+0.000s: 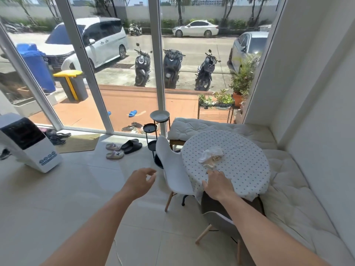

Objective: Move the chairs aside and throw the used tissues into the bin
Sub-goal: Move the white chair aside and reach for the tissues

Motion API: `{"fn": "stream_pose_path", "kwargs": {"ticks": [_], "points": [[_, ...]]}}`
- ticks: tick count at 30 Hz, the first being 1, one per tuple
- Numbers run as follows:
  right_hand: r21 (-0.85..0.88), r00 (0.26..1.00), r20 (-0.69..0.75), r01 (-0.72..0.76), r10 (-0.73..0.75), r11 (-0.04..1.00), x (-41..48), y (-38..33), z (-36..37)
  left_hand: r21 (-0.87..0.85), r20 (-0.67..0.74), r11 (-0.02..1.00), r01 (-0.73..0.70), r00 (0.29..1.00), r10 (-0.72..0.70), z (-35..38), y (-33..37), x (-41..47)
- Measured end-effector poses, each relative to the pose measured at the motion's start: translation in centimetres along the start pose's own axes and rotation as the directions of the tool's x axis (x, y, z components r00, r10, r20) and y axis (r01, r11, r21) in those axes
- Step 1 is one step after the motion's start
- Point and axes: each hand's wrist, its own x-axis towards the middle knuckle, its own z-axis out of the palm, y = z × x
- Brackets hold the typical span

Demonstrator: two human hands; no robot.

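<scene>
My right hand (218, 184) rests flat, holding nothing, on the round polka-dot-clothed worktop (245, 162) near crumpled white tissues (210, 155); my left hand (139, 182) hovers open beside 1 white moulded plastic chair (173, 169).

We see a round table (240, 169) with crumpled tissues (210, 154) on it. Our right hand (218, 184) rests on the table's near edge. Our left hand (141, 182) is open in the air near a white chair (173, 169). A second chair (222, 223) sits under our right arm.
</scene>
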Motion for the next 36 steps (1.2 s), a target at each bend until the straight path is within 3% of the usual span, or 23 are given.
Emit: {"fn": "stream_pose_path", "kwargs": {"ticks": [14, 36], "points": [[0.070, 0.987, 0.044, -0.157, 0.155, 0.985, 9.0, -10.5, 4.0, 0.022, 0.082, 1.000, -0.014, 0.997, 0.012, -7.7, -14.8, 10.1], [0.268, 0.871, 0.229, -0.486, 0.436, 0.831, 29.5, -5.3, 9.7, 0.058, 0.269, 0.996, -0.073, 0.962, 0.055, -5.9, -15.3, 37.7]]}}
